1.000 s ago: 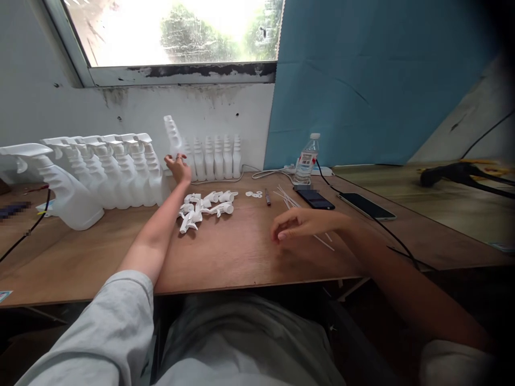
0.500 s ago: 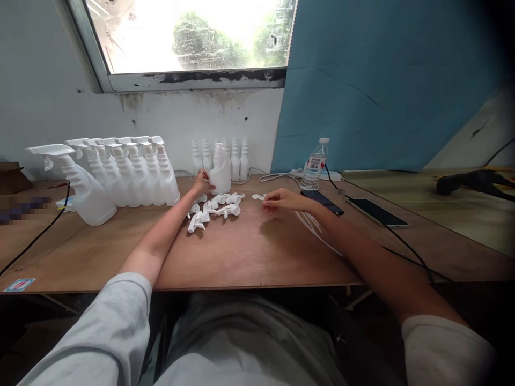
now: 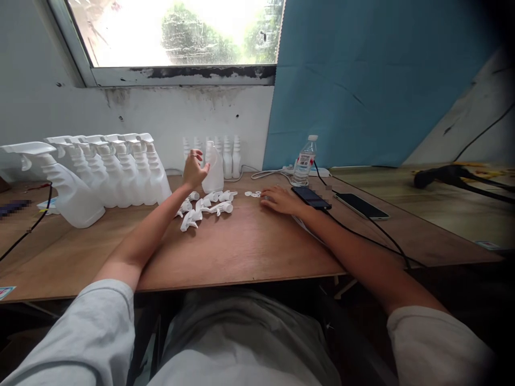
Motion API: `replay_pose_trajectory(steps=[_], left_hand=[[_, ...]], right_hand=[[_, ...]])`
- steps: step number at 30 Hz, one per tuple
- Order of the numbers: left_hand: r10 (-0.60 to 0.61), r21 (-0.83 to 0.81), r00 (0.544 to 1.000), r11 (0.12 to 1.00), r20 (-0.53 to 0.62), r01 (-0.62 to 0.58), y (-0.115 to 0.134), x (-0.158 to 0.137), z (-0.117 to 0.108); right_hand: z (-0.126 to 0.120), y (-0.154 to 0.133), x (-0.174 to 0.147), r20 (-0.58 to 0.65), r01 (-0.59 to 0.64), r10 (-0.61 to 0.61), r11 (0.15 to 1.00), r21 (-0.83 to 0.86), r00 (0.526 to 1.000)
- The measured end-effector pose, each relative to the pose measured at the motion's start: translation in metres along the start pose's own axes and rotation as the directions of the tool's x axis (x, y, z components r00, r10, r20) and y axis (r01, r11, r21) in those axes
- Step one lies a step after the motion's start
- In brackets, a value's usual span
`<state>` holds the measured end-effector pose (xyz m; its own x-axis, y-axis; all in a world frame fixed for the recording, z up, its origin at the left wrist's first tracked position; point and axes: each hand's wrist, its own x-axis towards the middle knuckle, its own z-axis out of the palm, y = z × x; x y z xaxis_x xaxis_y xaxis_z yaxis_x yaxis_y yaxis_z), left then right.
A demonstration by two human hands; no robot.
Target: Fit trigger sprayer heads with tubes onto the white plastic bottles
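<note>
My left hand (image 3: 195,170) is raised beside a white spray bottle (image 3: 214,174) without a spray head, its thumb apart from its curled fingers and nothing seen in its grasp. The bottle stands upright on the wooden table. Below that hand lies a loose heap of white trigger spray heads (image 3: 193,214). Low over the tabletop, my right hand (image 3: 280,200) has its fingers stretched apart at a few small white discs (image 3: 252,193). Its fingertips partly cover the discs, so whether they touch one is unclear. Thin white tubes (image 3: 302,224) lie partly hidden beneath my right forearm.
Several spray bottles with heads (image 3: 108,174) stand in a row at the left. More headless bottles (image 3: 232,158) line the wall. On the right are a water bottle (image 3: 304,163), a dark phone (image 3: 311,198), another phone (image 3: 362,206) and black cables (image 3: 382,230).
My left hand has risen from the bottle's lower side to near its neck. My right hand has lowered toward the discs, its fingers spreading. The view has shifted slightly right.
</note>
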<state>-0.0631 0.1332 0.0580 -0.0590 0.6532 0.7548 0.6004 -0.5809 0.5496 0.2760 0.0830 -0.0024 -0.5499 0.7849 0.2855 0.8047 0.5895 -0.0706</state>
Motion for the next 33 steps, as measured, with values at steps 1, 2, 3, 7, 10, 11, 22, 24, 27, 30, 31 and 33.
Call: replay_pose_trajectory(steps=[1, 2, 3, 7, 10, 11, 22, 24, 27, 30, 31, 33], left_hand=[[0.054, -0.01, 0.991, 0.999, 0.119, -0.053, 0.011, -0.01, -0.003], [0.112, -0.021, 0.959, 0.994, 0.259, -0.11, 0.021, -0.023, -0.005], [0.18, -0.028, 0.908, 0.983, 0.379, -0.183, 0.029, -0.038, -0.007], [0.336, 0.021, 0.709, 0.896, 0.619, -0.443, 0.045, -0.098, -0.01], [0.327, 0.08, 0.682, 0.867, 0.654, -0.492, 0.046, -0.122, -0.009], [0.33, 0.09, 0.68, 0.859, 0.654, -0.503, 0.046, -0.126, -0.008], [0.505, -0.178, 0.647, 0.846, 0.571, -0.503, 0.055, -0.146, 0.001], [0.487, -0.212, 0.657, 0.865, 0.576, -0.455, 0.055, -0.147, 0.001], [0.425, -0.25, 0.694, 0.905, 0.581, -0.344, 0.054, -0.147, 0.001], [0.292, -0.327, 0.776, 0.938, 0.559, -0.117, 0.055, -0.146, 0.0], [0.225, -0.37, 0.797, 0.929, 0.561, -0.002, 0.056, -0.145, -0.001], [0.082, -0.436, 0.794, 0.867, 0.602, 0.242, 0.059, -0.145, -0.003]], right_hand=[[0.003, -0.003, 0.002, 0.02, -0.012, 0.013, 0.999, -0.035, 1.0], [0.005, -0.007, 0.003, 0.036, -0.019, 0.021, 0.998, -0.065, 0.999], [0.008, -0.01, 0.006, 0.055, -0.021, 0.025, 0.996, -0.084, 0.998], [0.012, -0.02, 0.011, 0.153, -0.034, 0.044, 0.997, -0.068, 0.987], [0.008, -0.025, 0.009, 0.123, 0.03, -0.023, 0.998, -0.055, 0.992], [0.006, -0.026, 0.008, 0.105, 0.06, -0.053, 0.997, -0.058, 0.993], [0.003, -0.029, 0.004, 0.045, 0.06, -0.057, 0.997, -0.048, 0.997], [0.0, -0.03, 0.004, 0.041, 0.044, -0.045, 0.999, 0.029, 0.998], [-0.005, -0.039, 0.001, 0.063, -0.019, 0.002, 0.96, 0.281, 0.998], [-0.011, -0.056, -0.004, 0.048, -0.038, 0.016, 0.858, 0.513, 0.999], [-0.012, -0.064, -0.006, 0.008, -0.022, 0.021, 0.834, 0.551, 1.0], [-0.016, -0.08, -0.009, -0.117, 0.048, 0.023, 0.821, 0.57, 0.993]])
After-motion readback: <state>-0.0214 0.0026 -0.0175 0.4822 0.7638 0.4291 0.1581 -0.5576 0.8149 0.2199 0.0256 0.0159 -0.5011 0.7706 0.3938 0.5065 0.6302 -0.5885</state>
